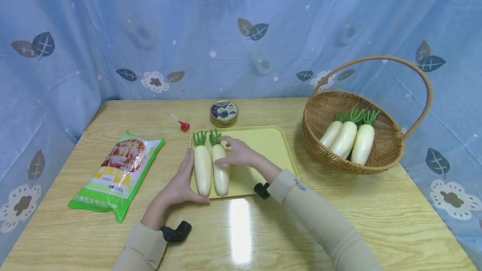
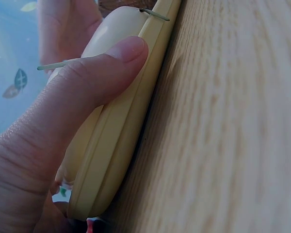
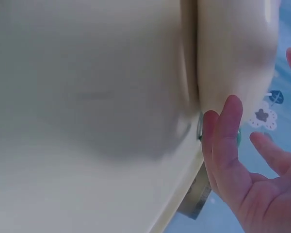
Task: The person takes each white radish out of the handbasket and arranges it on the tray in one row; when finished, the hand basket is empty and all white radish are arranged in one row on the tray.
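Two white radishes (image 1: 203, 170) (image 1: 220, 170) with green tops lie side by side on the left part of a yellow tray (image 1: 260, 154). My left hand (image 1: 183, 182) holds the tray's near left corner, its thumb on the front rim and its fingers along the left side. In the left wrist view, the thumb (image 2: 128, 50) presses the tray's edge (image 2: 121, 126). My right hand (image 1: 241, 154) hovers over the right-hand radish with thumb and fingers spread around its upper part. In the right wrist view, the fingers (image 3: 225, 145) are apart, near the radish's leafy end; contact is unclear.
A wicker basket (image 1: 314, 137) with a tall handle holds several white radishes at the right. Behind the tray stands a round tin (image 1: 224, 114). A red lollipop (image 1: 184, 126) and a green-edged food packet (image 1: 120, 170) lie to the left.
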### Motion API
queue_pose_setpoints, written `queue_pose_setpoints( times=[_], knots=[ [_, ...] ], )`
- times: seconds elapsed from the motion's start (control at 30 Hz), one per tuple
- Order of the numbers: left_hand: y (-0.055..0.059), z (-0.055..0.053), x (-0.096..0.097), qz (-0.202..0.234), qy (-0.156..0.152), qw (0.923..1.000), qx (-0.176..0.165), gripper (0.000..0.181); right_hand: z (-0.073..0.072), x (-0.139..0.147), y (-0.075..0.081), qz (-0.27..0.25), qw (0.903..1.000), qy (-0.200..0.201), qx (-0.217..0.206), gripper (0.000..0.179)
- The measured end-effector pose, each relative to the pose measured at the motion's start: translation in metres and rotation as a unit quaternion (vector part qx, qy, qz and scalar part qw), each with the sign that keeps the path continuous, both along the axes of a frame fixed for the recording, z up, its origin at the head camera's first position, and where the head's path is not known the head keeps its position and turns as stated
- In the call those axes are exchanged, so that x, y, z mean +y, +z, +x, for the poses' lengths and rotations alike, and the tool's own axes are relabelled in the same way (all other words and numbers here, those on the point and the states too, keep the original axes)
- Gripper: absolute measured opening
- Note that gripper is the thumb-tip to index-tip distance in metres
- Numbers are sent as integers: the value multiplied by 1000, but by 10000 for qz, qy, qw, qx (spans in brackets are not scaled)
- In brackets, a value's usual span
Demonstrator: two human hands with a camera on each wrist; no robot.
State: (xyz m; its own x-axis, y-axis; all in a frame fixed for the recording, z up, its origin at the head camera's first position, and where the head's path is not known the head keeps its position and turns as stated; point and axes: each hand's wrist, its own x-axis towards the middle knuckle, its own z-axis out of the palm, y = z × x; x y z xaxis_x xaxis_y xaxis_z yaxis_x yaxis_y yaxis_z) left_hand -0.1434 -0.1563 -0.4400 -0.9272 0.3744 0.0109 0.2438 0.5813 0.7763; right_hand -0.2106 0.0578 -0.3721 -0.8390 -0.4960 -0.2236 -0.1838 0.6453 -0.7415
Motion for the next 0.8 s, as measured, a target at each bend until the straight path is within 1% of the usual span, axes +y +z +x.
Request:
queue_pose_setpoints(
  times=[0.23,0.47,0.53,0.8],
  knots=[
    [0,0,0,19,-18,10000,12,147,0,8,9,-89,9999,-110,16,80],
    [1,0,1,65,-11,10000,-6,147,1,21,21,-246,9994,-149,-165,81],
    [1,1,1,87,-14,10000,-2,147,2,25,25,-237,9995,-164,-151,81],
    [1,0,1,91,0,10000,19,148,6,38,41,-112,9995,-194,215,81]
  ],
)
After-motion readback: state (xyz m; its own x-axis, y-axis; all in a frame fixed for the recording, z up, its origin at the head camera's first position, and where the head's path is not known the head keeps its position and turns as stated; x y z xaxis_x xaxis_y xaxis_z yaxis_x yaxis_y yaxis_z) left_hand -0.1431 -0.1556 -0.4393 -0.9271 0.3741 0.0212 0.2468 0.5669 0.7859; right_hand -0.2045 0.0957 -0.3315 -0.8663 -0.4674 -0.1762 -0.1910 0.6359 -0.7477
